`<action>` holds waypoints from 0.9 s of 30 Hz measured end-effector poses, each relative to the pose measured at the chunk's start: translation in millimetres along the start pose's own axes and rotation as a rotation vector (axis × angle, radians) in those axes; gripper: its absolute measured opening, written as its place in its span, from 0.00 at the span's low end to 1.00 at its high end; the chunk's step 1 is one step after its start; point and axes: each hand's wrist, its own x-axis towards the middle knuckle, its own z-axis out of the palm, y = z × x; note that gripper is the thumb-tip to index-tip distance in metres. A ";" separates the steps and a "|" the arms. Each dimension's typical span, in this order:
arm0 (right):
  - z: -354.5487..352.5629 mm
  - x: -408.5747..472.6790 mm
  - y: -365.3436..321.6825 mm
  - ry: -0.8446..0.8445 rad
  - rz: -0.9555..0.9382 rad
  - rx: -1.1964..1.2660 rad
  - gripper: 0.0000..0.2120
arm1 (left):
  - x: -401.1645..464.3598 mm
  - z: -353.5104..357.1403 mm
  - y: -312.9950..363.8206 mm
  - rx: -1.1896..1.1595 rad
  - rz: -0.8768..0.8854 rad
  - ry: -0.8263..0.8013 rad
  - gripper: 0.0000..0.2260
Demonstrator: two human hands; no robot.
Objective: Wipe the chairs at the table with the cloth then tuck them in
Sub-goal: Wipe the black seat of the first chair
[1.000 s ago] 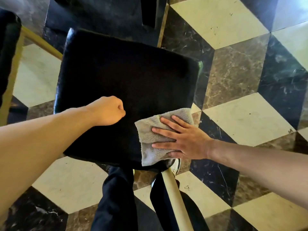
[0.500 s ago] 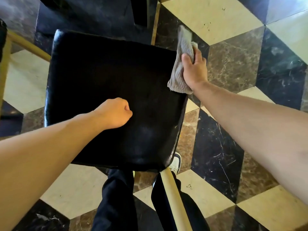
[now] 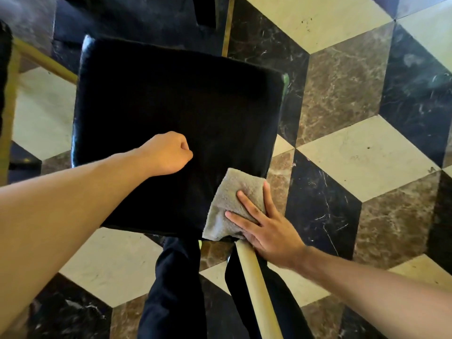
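Chair seat (image 3: 176, 123): black padded cushion seen from above, standing out on the patterned marble floor (image 3: 367, 152); it is not pushed under any desk yet.
Cloth (image 3: 227, 201): grey terry towel lying flat on the near right corner of the seat, its lower edge hanging slightly past the cushion rim.
Right hand (image 3: 266, 228): palm down on the cloth, fingers (image 3: 247, 204) spread wide and pressing it to the seat, not pinching it.
Left hand (image 3: 168, 152): closed into a fist, resting on the middle of the seat, holding nothing visible, likely steadying the chair.
Chair leg (image 3: 256, 287): pale gold tube running down from the near corner, beside the person's dark trousers (image 3: 176, 285).
Progress: wiping of this seat is under way, judging by the cloth's place at a corner; how much of the cushion is clean cannot be told.
Left to do: finish the seat, tuck this chair in, then deal with the other chairs, one of which shows at the left edge (image 3: 5, 77).
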 end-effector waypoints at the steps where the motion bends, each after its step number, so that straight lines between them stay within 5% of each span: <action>1: -5.5 -0.6 9.0 -0.046 -0.064 -0.062 0.27 | 0.2 0.2 0.0 -0.006 0.001 -0.001 0.05; 14: -27.5 83.4 9.3 -0.267 -0.767 -0.340 0.23 | -10.0 -29.6 -23.1 -0.082 -0.006 0.047 0.06; 22: -22.1 133.8 -8.3 -0.331 -0.876 -0.348 0.26 | -5.9 -72.0 -79.4 -0.059 0.012 0.142 0.07; 27: -39.3 220.1 -22.3 -0.201 -0.587 -0.353 0.26 | 2.4 -108.0 -114.6 -0.006 -0.006 0.209 0.07</action>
